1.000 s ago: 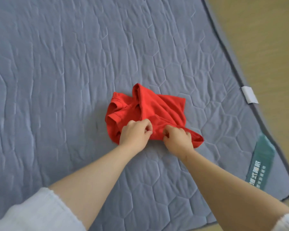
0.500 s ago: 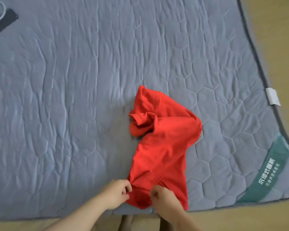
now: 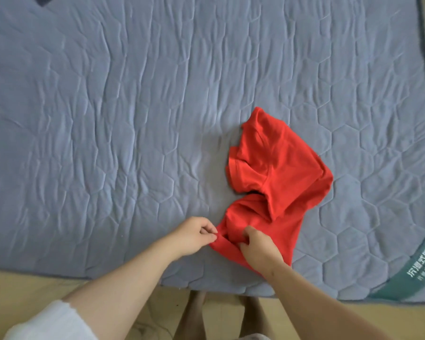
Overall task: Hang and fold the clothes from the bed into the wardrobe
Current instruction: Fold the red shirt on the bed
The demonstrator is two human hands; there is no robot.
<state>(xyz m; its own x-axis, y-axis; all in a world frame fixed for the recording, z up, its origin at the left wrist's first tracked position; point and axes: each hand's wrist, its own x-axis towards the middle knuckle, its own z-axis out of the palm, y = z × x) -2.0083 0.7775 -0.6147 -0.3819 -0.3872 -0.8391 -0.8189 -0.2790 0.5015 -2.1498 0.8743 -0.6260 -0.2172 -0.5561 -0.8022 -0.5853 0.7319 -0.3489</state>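
Bedding filled most of the view: one bed (image 3: 108, 119) under a grey-blue quilted cover, its near edge meeting a pale floor (image 3: 22, 285). One red shirt (image 3: 280, 168) lay crumpled on the right half of the bed, close to that near edge. Its bulk reached away from the person and its nearest hem was at the two hands. Two bare forearms came in from below. The left hand (image 3: 194, 235) sat just left of the shirt, knuckles up, with thumb and forefinger pinching the hem's left corner and the other fingers curled. The right hand (image 3: 258, 249) lay on the cloth just beside it, fingers curled down into a bunch of fabric and gripping it. One white sleeve (image 3: 49, 322) showed at lower left. One green label (image 3: 412, 273) with white lettering sat at the bed's right corner.
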